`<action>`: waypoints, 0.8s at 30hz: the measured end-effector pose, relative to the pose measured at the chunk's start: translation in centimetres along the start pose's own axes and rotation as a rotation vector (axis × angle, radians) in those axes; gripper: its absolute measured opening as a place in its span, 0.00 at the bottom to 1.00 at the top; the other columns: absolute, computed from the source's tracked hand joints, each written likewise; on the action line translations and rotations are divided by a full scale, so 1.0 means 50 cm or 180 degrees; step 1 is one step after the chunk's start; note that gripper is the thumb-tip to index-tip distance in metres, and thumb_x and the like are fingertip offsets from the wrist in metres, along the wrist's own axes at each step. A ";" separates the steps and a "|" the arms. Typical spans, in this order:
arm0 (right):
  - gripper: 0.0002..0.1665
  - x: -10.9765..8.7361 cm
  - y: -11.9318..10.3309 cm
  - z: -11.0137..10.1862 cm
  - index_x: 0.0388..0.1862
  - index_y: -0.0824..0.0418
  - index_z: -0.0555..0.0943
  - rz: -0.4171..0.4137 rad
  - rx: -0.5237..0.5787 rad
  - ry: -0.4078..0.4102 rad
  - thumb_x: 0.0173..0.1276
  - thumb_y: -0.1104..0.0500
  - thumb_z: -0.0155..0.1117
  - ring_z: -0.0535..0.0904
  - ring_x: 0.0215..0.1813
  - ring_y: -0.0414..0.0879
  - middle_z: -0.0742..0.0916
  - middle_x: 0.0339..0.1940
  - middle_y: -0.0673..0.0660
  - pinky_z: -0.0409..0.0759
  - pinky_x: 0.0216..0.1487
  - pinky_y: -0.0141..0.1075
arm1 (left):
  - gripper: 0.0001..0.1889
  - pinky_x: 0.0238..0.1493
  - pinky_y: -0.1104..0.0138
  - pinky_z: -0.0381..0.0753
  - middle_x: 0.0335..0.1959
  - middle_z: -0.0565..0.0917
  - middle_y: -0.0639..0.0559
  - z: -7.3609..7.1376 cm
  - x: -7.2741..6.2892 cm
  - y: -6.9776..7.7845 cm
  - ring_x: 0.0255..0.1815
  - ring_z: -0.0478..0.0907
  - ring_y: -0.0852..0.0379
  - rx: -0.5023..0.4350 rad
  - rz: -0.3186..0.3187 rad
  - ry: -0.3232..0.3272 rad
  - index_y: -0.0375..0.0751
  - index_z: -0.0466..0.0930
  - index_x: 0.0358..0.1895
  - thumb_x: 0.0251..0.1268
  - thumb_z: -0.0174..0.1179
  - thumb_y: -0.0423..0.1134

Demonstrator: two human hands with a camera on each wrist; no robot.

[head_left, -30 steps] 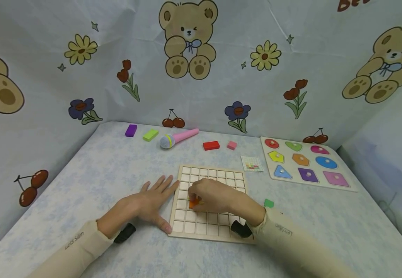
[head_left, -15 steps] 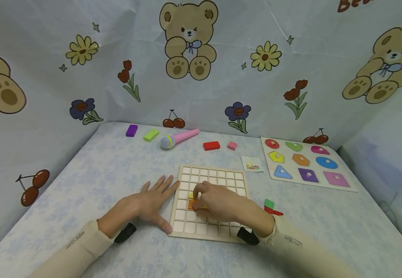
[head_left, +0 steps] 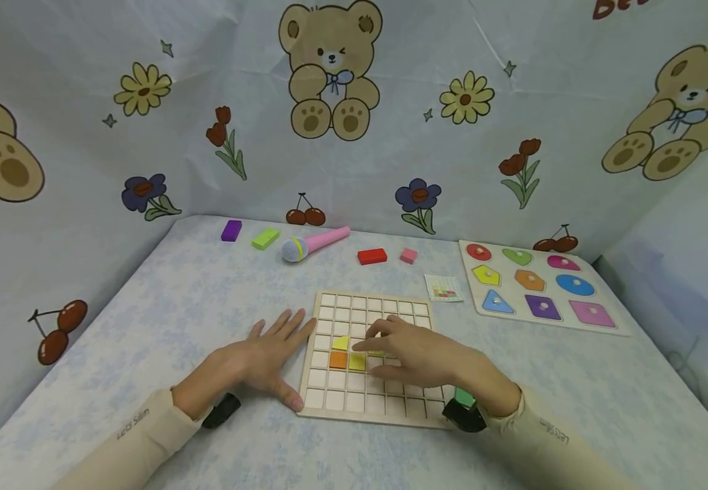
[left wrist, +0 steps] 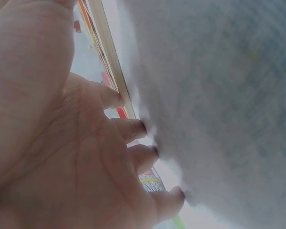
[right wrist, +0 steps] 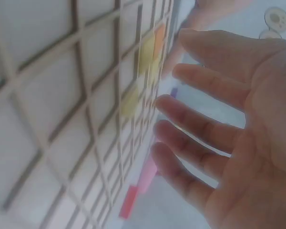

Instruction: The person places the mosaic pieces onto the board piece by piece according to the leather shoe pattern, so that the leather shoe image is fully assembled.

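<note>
A wooden grid board with square cells lies on the table. In its cells sit an orange square tile, a yellow square tile and a yellow cut-corner tile; another yellow tile shows partly under the right hand. My left hand is spread flat, its fingertip and thumb at the board's left edge. Above the board's middle hovers my right hand, fingers apart and holding nothing. The right wrist view shows its fingers relaxed, beside the grid. A green tile is partly hidden by the right wrist.
Along the back lie a purple block, a lime block, a pink toy microphone, a red block and a small pink block. A pattern card and a shape puzzle board lie to the right.
My right hand has let go of the orange tile, now lying flat in its cell, and moved right with its fingers opened, uncovering yellow tiles. The left hand has stayed in place.
</note>
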State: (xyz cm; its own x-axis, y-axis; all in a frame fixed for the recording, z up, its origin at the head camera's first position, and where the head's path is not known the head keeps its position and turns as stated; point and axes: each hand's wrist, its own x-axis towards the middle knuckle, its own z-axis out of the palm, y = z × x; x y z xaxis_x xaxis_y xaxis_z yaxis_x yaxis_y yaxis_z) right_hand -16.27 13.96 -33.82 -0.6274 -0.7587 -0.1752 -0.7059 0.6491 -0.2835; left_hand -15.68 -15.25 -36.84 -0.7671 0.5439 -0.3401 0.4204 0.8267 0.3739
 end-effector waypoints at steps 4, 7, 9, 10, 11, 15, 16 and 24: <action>0.25 -0.032 0.029 -0.009 0.66 0.47 0.80 0.0423 0.0194 0.0013 0.72 0.46 0.65 0.73 0.64 0.45 0.80 0.64 0.49 0.78 0.63 0.47 | 0.72 0.75 0.33 0.36 0.83 0.35 0.39 -0.001 -0.001 -0.001 0.83 0.31 0.37 -0.0011 0.0005 0.0003 0.43 0.37 0.82 0.40 0.72 0.71; 0.25 -0.057 0.052 -0.012 0.65 0.48 0.81 0.0649 0.0262 0.0053 0.71 0.46 0.66 0.75 0.64 0.48 0.80 0.63 0.50 0.78 0.63 0.49 | 0.72 0.74 0.33 0.36 0.83 0.35 0.39 0.000 -0.002 -0.002 0.83 0.31 0.37 -0.0026 0.0010 -0.0005 0.43 0.36 0.82 0.40 0.72 0.71; 0.25 -0.073 0.069 -0.014 0.64 0.48 0.81 0.0758 0.0278 0.0086 0.70 0.45 0.67 0.75 0.64 0.49 0.81 0.63 0.51 0.79 0.62 0.50 | 0.72 0.75 0.33 0.35 0.83 0.35 0.39 -0.001 -0.002 -0.002 0.83 0.30 0.37 -0.0027 0.0015 -0.0009 0.43 0.36 0.82 0.40 0.72 0.71; 0.25 -0.082 0.078 -0.014 0.64 0.49 0.81 0.0778 0.0301 0.0104 0.70 0.45 0.67 0.76 0.64 0.50 0.81 0.62 0.52 0.79 0.62 0.51 | 0.72 0.75 0.33 0.35 0.83 0.35 0.39 0.000 -0.002 -0.001 0.83 0.30 0.37 -0.0030 0.0016 -0.0016 0.43 0.36 0.82 0.40 0.72 0.71; 0.26 -0.091 0.088 -0.015 0.64 0.50 0.81 0.0801 0.0358 0.0122 0.70 0.45 0.67 0.76 0.64 0.51 0.82 0.62 0.52 0.79 0.62 0.51 | 0.72 0.75 0.33 0.35 0.83 0.35 0.39 0.000 -0.002 -0.001 0.83 0.30 0.37 -0.0027 0.0015 -0.0023 0.43 0.36 0.82 0.41 0.72 0.71; 0.26 -0.123 0.130 -0.024 0.64 0.52 0.81 0.0844 0.0551 0.0146 0.69 0.47 0.68 0.79 0.60 0.51 0.83 0.60 0.53 0.81 0.58 0.50 | 0.72 0.75 0.33 0.36 0.83 0.35 0.39 -0.002 0.000 0.000 0.83 0.30 0.37 -0.0002 0.0014 -0.0022 0.43 0.35 0.82 0.40 0.71 0.72; 0.25 -0.129 0.142 -0.027 0.63 0.53 0.81 0.0844 0.0601 0.0142 0.69 0.48 0.69 0.79 0.59 0.50 0.84 0.59 0.53 0.82 0.57 0.49 | 0.72 0.75 0.33 0.36 0.83 0.35 0.39 -0.003 0.000 0.000 0.83 0.31 0.37 0.0002 0.0011 -0.0016 0.43 0.35 0.83 0.40 0.71 0.72; 0.19 -0.171 0.212 -0.036 0.52 0.54 0.83 0.1161 0.0894 -0.0193 0.63 0.55 0.73 0.78 0.51 0.48 0.85 0.48 0.49 0.81 0.50 0.45 | 0.72 0.74 0.32 0.35 0.83 0.34 0.39 -0.004 -0.002 -0.003 0.83 0.30 0.36 -0.0076 0.0036 -0.0012 0.43 0.35 0.82 0.41 0.72 0.71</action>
State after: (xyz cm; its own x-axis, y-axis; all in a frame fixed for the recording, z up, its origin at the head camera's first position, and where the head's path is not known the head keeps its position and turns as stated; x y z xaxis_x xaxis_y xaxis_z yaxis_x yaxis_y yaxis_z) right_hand -18.97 27.43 -33.61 -0.7918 -0.4909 -0.3635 -0.3210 0.8407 -0.4360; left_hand -15.78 -15.43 -36.67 -0.7606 0.5537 -0.3389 0.4172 0.8169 0.3983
